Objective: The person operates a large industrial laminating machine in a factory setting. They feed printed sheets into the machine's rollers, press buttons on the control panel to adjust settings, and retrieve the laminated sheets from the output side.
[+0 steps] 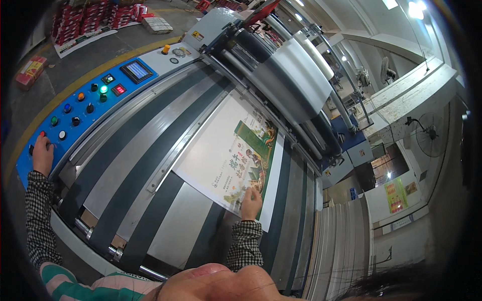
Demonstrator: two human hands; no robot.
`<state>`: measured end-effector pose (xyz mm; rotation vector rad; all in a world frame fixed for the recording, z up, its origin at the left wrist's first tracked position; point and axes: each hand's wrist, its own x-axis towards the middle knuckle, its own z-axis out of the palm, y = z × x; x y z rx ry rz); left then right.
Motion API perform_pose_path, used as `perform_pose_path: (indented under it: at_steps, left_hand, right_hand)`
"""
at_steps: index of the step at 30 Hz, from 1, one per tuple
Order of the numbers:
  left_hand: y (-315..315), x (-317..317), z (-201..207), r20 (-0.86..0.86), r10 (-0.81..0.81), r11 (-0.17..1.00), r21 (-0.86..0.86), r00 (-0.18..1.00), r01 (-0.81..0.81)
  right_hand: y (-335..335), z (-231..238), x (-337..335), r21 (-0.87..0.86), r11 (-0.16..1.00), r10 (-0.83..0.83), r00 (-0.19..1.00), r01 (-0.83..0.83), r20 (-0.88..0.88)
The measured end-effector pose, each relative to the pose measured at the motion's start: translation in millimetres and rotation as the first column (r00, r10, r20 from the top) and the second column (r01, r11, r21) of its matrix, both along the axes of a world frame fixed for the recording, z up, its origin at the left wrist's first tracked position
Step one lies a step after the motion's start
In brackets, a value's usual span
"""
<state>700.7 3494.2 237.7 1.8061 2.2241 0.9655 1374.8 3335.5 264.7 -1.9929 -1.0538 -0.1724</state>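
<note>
At the near end of a blue control panel (65, 143), my left hand (43, 156) has bent fingers apart, the tips at a red button (42, 134) and beside a black knob (31, 149). My right hand (251, 204) is closed at the near edge of a printed sheet (216, 150), fingertips together on its green corner. The sheet is cream with a green band and small coloured pictures. It lies on the feed bed, its far end at the rollers. A plain white margin (271, 208) shows along its right side.
Dark belts (145, 150) run lengthwise over the metal bed. A metal guide bar (170, 168) lies along the sheet's left edge. Ahead is a large white roll (293, 75) above dark rollers. Red stacks (90, 20) stand on the floor at far left; a fan (429, 131) is at right.
</note>
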Motion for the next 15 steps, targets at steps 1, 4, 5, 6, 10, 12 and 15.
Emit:
perform_pose_path:
  at_steps: [1, 4, 5, 6, 10, 12, 15]
  left_hand:
    - [-1, 1, 3, 0.011, 0.002, 1.000, -0.005, 1.000, -0.002]
    - [-12, 9, 20, 0.025, 0.014, 0.998, -0.054, 1.000, -0.012]
    - [-14, 10, 22, 0.021, 0.017, 0.998, -0.060, 1.000, -0.016]
    - [-15, 11, 22, 0.016, 0.020, 0.998, -0.066, 1.000, -0.019]
    - [-22, 11, 24, 0.020, 0.006, 1.000, -0.011, 1.000, -0.006]
    - [-26, 16, 30, 0.032, 0.018, 0.999, -0.030, 0.999, -0.017]
    - [-28, 14, 27, 0.001, 0.019, 1.000, 0.001, 1.000, -0.019]
  right_hand:
    - [-6, -1, 0, 0.007, 1.000, -0.010, 0.999, 0.010, -0.032]
    - [-19, 5, -16, -0.001, 0.998, -0.058, 0.983, 0.059, -0.172]
    - [-25, 8, -20, -0.005, 0.997, -0.079, 0.974, 0.080, -0.213]
    - [-31, 8, -22, 0.020, 0.998, -0.050, 0.970, 0.057, -0.238]
    - [-46, -2, -21, 0.040, 0.999, -0.020, 0.982, 0.027, -0.187]
    - [-51, -7, -22, 0.038, 0.999, -0.023, 0.983, 0.030, -0.183]
    - [-64, -18, -14, 0.005, 1.000, -0.018, 0.973, 0.019, -0.229]
